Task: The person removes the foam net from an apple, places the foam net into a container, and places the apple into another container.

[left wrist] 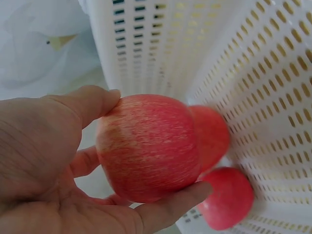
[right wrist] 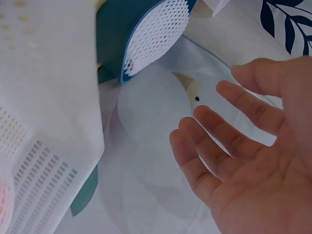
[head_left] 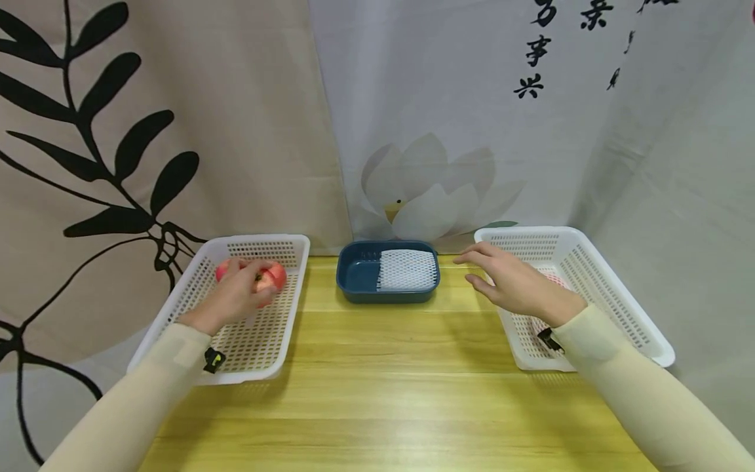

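Note:
In the left white basket, my left hand holds a red apple between thumb and fingers. Beside that fruit, two more red apples, one partly hidden behind it and one lower, lie against the perforated wall. My right hand hovers over the inner edge of the right white basket, fingers spread and nothing in them. Under that hand and wrist, a pinkish netted item shows in part; its kind is unclear.
Between the baskets, a dark blue rectangular container stands at the back of the wooden table. White foam netting fills its right part. Printed cloth curtains hang directly behind.

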Action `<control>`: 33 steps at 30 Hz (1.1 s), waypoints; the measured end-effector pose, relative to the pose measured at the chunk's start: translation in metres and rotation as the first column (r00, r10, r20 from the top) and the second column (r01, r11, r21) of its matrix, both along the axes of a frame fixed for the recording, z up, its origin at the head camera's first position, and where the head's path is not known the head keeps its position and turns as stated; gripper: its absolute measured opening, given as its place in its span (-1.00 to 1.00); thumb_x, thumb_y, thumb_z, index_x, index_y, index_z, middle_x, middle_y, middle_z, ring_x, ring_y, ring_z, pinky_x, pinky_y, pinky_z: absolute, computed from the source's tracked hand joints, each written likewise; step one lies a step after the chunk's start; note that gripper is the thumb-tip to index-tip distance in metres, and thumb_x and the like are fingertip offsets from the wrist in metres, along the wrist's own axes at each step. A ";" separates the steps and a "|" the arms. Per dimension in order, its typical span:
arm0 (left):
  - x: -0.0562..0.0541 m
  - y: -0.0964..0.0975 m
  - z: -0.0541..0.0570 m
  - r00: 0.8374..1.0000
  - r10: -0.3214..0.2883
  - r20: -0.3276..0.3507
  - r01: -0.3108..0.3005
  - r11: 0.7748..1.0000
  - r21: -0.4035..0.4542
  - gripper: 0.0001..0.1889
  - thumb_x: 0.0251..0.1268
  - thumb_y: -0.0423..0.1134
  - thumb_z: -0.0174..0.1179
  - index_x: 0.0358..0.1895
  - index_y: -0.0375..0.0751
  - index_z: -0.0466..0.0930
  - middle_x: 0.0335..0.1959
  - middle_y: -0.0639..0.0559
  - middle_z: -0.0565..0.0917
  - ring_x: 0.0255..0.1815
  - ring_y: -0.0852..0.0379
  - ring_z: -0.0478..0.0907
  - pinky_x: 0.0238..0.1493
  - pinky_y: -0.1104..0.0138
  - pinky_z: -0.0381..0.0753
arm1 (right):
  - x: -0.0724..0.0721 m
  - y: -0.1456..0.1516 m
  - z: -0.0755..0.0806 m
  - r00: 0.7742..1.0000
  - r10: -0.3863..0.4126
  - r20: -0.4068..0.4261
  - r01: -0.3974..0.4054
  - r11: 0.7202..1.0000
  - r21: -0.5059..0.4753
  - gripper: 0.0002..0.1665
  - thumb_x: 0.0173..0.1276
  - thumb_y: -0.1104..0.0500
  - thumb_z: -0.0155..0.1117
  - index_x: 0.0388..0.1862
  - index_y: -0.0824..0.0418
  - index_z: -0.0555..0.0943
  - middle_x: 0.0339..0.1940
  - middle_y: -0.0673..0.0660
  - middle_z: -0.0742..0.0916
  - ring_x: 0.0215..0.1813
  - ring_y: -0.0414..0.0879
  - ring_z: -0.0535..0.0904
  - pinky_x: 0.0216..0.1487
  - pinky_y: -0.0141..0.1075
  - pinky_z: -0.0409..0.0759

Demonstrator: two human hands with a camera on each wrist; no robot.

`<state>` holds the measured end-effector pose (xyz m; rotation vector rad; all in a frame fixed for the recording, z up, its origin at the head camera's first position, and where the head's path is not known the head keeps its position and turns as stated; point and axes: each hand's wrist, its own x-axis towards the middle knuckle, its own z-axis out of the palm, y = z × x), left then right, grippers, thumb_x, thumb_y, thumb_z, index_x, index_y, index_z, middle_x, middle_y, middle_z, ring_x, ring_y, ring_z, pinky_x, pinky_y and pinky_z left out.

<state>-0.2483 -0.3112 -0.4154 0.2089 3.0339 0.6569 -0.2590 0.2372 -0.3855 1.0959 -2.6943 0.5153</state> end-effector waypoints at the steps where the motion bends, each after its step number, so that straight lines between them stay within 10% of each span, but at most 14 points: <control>1: -0.001 -0.003 -0.001 1.000 -0.001 0.010 0.001 1.000 0.000 -0.31 0.73 -0.11 0.31 0.75 -0.28 0.41 0.66 -0.67 0.27 0.52 -0.50 0.43 0.29 -0.32 0.71 | 0.000 0.003 0.001 1.000 -0.003 0.000 0.003 1.000 0.000 -0.58 0.73 0.32 0.38 0.48 0.29 0.73 0.41 0.28 0.80 0.45 0.29 0.76 0.47 0.26 0.75; 10: -0.009 -0.028 -0.009 0.998 0.019 0.058 -0.016 0.999 -0.045 -0.34 0.68 -0.17 0.34 0.63 -0.50 0.45 0.68 -0.80 0.16 0.47 -0.58 0.48 0.34 -0.37 0.67 | 0.001 0.023 0.001 0.999 -0.045 0.003 0.045 0.999 -0.019 -0.60 0.72 0.33 0.40 0.44 0.25 0.76 0.41 0.29 0.80 0.51 0.34 0.73 0.54 0.33 0.69; 23: -0.014 -0.057 -0.016 0.997 -0.005 0.082 0.014 0.994 -0.113 -0.34 0.53 -0.24 0.46 0.49 -0.61 0.48 0.41 -0.79 0.51 0.48 -0.66 0.39 0.34 -0.41 0.62 | 0.002 0.040 -0.004 0.996 -0.087 0.008 0.087 0.996 -0.026 -0.60 0.70 0.34 0.41 0.43 0.30 0.75 0.43 0.37 0.78 0.52 0.42 0.72 0.54 0.40 0.66; 33: -0.014 -0.068 -0.023 0.983 0.060 0.172 -0.032 0.986 -0.164 -0.22 0.55 -0.22 0.44 0.58 -0.70 0.33 0.50 -0.93 0.27 0.45 -0.72 0.43 0.50 -0.51 0.54 | -0.001 0.053 -0.010 0.996 -0.090 0.004 0.090 0.995 -0.040 -0.57 0.64 0.39 0.43 0.42 0.32 0.75 0.42 0.38 0.80 0.50 0.45 0.72 0.53 0.42 0.66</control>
